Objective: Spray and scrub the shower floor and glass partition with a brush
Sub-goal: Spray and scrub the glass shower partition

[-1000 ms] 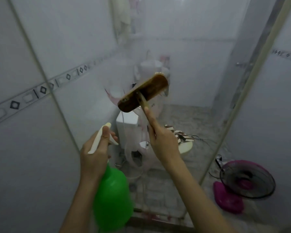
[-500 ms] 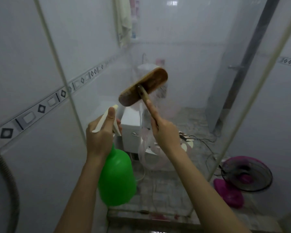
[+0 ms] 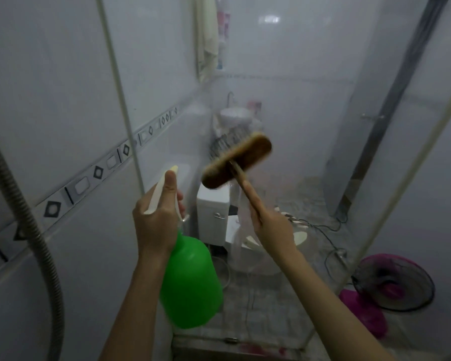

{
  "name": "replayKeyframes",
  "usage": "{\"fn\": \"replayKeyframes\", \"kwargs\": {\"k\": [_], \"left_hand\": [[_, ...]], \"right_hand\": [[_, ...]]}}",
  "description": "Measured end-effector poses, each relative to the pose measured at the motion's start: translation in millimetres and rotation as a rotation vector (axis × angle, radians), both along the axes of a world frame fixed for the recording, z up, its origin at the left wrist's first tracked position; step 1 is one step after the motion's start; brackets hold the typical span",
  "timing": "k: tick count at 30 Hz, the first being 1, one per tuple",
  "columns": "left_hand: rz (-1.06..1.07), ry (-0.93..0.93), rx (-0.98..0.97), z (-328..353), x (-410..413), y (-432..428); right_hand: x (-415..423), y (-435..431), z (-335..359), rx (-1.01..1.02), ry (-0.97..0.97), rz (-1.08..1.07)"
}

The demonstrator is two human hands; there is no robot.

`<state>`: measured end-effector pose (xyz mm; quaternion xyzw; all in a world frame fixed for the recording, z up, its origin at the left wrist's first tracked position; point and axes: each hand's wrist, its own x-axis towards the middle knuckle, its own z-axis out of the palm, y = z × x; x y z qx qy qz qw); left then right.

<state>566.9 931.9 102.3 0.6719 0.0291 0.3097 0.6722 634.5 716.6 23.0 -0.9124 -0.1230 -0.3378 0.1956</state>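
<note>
Both hands work at the glass partition [image 3: 310,157]: the right hand [image 3: 272,227] grips the brush [image 3: 236,161] handle, head raised against the glass, and the left hand [image 3: 156,220] is curled round the green spray bottle [image 3: 190,280]. Scrubbing seems under way; next, I think, firm strokes over the glass.

No legible text, brand or number anywhere. The tile border [image 3: 98,172], lower left toward centre, carries diamond and rectangle motifs only, no lettering. The pink item [image 3: 223,22] at upper centre is too blurred to read. The green spray bottle [image 3: 190,282], lower centre, shows plain plastic.
</note>
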Motion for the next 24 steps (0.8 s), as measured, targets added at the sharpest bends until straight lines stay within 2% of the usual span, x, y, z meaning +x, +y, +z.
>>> {"fn": "replayKeyframes", "kwargs": {"k": [3,5,9,11,15,17,24], "left_hand": [[0.019,-0.005,0.097,-7.3,1.8,16.2],[0.026,0.002,0.156,-11.5,1.1,17.3],[0.021,0.006,0.143,-12.4,-3.1,15.4],[0.019,0.009,0.109,-8.8,-5.8,19.6],[-0.002,-0.012,0.015,-3.9,-11.3,38.4],[0.007,-0.009,-0.008,-7.5,-13.2,47.3],[0.053,0.035,0.053,-13.2,-16.1,45.7]], "right_hand": [[-18.3,-12.8,-26.4,-0.006,0.076,-0.001],[-2.7,19.3,4.7,0.008,0.03,0.03],[37.8,83.1,72.0,-0.072,-0.124,0.063],[31.2,69.8,55.7,-0.055,-0.08,0.074],[-23.1,-1.4,-39.7,-0.084,0.069,0.013],[-24.5,-7.8,-45.2,-0.117,0.125,0.026],[50.6,108.8,126.0,0.025,-0.146,0.149]]}}
